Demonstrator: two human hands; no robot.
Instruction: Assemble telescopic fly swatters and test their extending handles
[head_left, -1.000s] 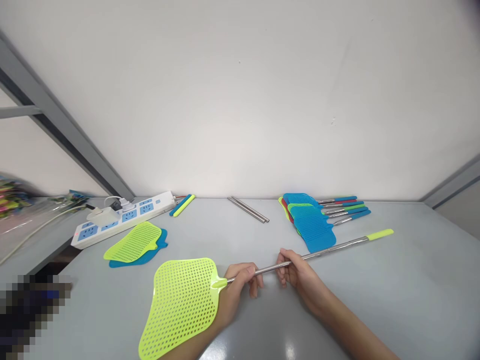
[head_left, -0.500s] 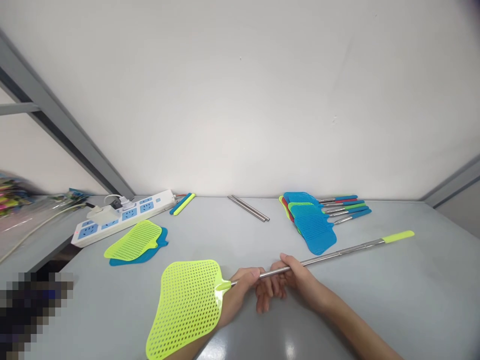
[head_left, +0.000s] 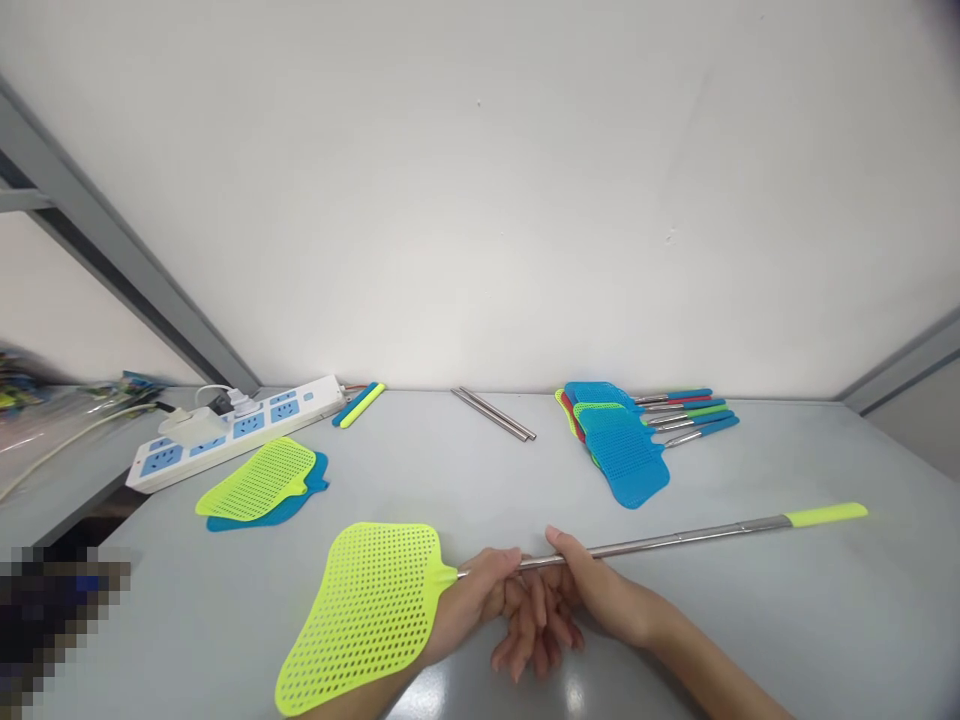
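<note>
A yellow-green fly swatter (head_left: pixel 367 605) with an extended metal telescopic rod lies across both my hands, above the near part of the table. My left hand (head_left: pixel 491 590) grips the rod close to the swatter head, thumb on top. Just to its right, my right hand (head_left: pixel 600 590) pinches the same rod, its thumb along the metal. The fingers of both hands overlap beneath the rod. Out to the right, the rod ends in a yellow-green handle grip (head_left: pixel 829 514).
A yellow-green swatter head (head_left: pixel 259 478) overlaps a blue one (head_left: pixel 315 485) at left, near a white power strip (head_left: pixel 240 430). Two handle grips (head_left: pixel 360 405) and thin metal rods (head_left: pixel 495 415) lie farther back. Several assembled fly swatters (head_left: pixel 626 450) are stacked at right.
The swatter's handle end has swung lower and farther right. Both hands have come down slightly and closer together, still on the rod.
</note>
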